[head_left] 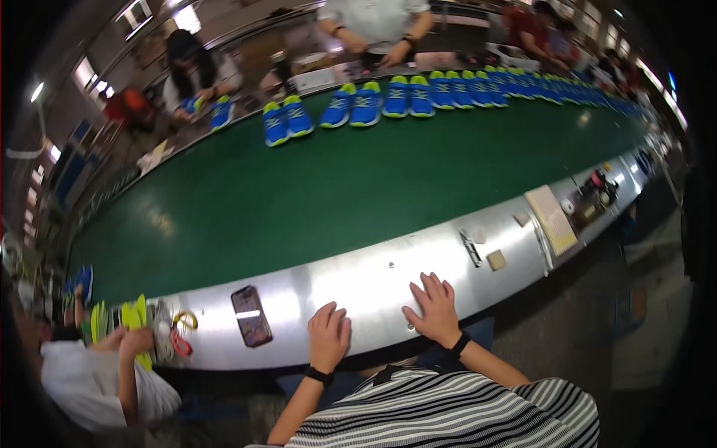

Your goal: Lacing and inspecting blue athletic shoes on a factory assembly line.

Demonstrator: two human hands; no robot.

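Palm down on the shiny metal ledge (373,287), my left hand (329,337) rests with its fingers stretched out and holds nothing. My right hand (435,309) lies to its right on the same ledge, fingers spread, also holding nothing. A smartphone (251,316) with a lit patch on its screen is left of my left hand. Beyond my right hand are a small dark-and-silver tool (470,248), its kind unclear, and a beige square block (497,260). Both wrists wear black bands.
Past the ledge runs a green conveyor belt (358,187), with blue-and-lime sneakers (366,104) lined along its far side. A pad of paper (551,219) lies at right. At left, a co-worker's hands (134,342) handle lime-yellow pieces near red-handled scissors (180,343). Other people sit across the belt.
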